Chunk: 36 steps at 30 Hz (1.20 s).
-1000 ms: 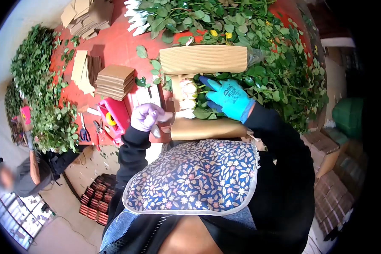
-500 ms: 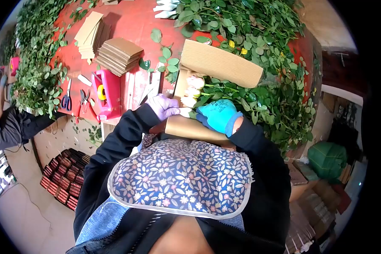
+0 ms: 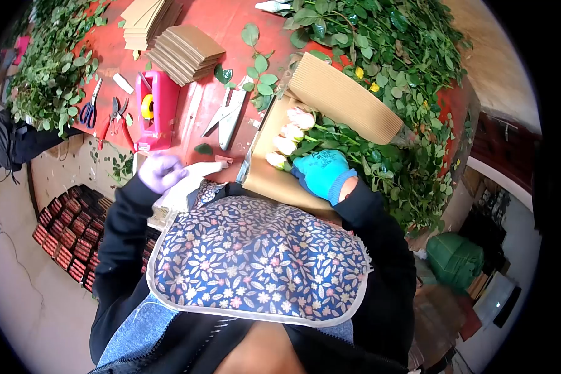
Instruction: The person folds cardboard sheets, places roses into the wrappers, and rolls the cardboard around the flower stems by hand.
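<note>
My right hand (image 3: 323,172), in a blue glove, is closed around the stems just behind the heads of pale pink and cream roses (image 3: 285,145). These roses lie in a row on an opened corrugated cardboard wrap (image 3: 346,100), leafy stems running to the right. My left hand (image 3: 162,173), in a thin purple glove, is apart from the roses at the table's near edge. Its fingers are curled together; what they hold, if anything, is hidden. Beside it is a white sheet-like piece (image 3: 190,184).
White-handled shears (image 3: 229,118), a pink tape dispenser (image 3: 159,112), red pruners (image 3: 115,121) and scissors (image 3: 90,106) lie on the red table (image 3: 187,134). Cardboard stacks (image 3: 187,53) stand behind them. Leafy stems (image 3: 405,68) pile up at the right.
My left hand has left the rose heads and moved left to the table edge. My right hand keeps its place on the stems. The view has shifted slightly.
</note>
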Available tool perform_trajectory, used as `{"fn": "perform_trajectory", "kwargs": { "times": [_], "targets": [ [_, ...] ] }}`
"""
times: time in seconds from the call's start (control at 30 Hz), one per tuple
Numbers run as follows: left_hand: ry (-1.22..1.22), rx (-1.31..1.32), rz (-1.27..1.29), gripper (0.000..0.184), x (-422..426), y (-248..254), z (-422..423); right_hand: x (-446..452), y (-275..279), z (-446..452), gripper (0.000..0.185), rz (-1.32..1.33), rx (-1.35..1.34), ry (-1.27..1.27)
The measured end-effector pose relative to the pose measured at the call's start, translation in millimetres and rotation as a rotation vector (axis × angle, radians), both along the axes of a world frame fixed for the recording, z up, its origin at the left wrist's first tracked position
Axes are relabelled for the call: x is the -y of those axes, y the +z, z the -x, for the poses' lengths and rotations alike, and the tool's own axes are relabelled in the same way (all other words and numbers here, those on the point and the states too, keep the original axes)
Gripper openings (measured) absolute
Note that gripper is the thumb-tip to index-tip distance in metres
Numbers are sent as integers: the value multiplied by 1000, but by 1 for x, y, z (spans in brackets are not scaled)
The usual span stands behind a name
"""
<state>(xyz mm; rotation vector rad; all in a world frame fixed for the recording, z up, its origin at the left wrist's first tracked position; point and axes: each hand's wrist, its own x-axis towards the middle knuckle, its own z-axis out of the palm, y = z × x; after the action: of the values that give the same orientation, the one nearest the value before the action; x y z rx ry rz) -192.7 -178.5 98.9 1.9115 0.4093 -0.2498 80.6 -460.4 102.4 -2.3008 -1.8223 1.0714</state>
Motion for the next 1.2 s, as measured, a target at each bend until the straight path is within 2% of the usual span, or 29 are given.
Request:
{"fn": "perform_trajectory", "kwargs": {
  "times": [0.07,0.1,0.13,0.17,0.2,0.23,0.3,0.33,0.37,0.4,0.43,0.47,0.5,0.53,0.6,0.67,0.7,0.8,0.87,0.97,1.0,1.03,1.07,1.13,1.2],
  "targets": [
    [60,-86,-73,24,-10,-26,65,1,-1,0,21,4,-5,3],
    [170,-208,5,24,-12,-46,106,1,1,1,20,10,2,-1],
    [242,-347,-75,20,-12,-65,143,1,1,1,20,12,12,-7],
    [215,-705,-369,20,-10,-80,166,2,-1,0,20,3,10,-12],
    [-82,-1131,-446,32,-12,-77,151,3,-2,-1,20,-20,-2,-12],
    [-73,-1161,-603,36,-10,-91,166,3,-2,-1,20,-42,-11,-18],
    [-479,-1178,-649,40,-3,-81,127,4,-2,0,20,-64,-6,-32],
    [-466,-713,-777,32,-2,-86,121,6,-3,0,20,-82,-8,-21],
    [-358,-565,-629,26,8,-50,57,8,-3,1,20,-66,-9,1],
    [-360,-388,-414,18,11,-15,-4,7,-2,1,20,-77,-9,-3],
    [-365,84,-374,19,16,-8,-38,5,-3,0,20,-92,-7,-11],
    [-420,275,-259,26,25,10,-79,4,-4,-1,20,-90,3,3],
    [-470,455,-144,31,32,2,-104,3,-4,-1,20,-83,6,10],
    [-586,321,-114,31,39,31,-130,3,-3,-1,20,-75,7,11],
    [-665,418,-33,32,55,8,-147,2,-3,-1,20,-58,21,9],
    [-720,384,-40,33,63,-5,-152,2,-2,-1,21,-88,21,-8],
    [-779,105,-24,33,62,-8,-153,3,3,-1,23,-71,0,-44],
    [-802,181,-27,32,62,-11,-155,4,25,-4,24,-237,-2,-141],
    [-839,195,37,31,61,-23,-156,9,27,-6,19,-368,148,-156],
    [-755,185,206,33,64,-14,-159,11,4,-1,12,-311,224,-161],
    [-726,-1,218,34,66,-7,-159,13,-10,5,10,-267,492,-18],
    [-746,20,188,33,65,-7,-159,13,-18,8,9,-210,753,133],
    [-766,42,157,32,63,-9,-159,14,-19,7,9,-201,752,98],
    [-770,104,172,31,62,-9,-159,13,-15,5,13,-270,478,33],
    [-773,169,189,30,60,-10,-160,11,-10,4,11,-317,469,-1]
  ]
}}
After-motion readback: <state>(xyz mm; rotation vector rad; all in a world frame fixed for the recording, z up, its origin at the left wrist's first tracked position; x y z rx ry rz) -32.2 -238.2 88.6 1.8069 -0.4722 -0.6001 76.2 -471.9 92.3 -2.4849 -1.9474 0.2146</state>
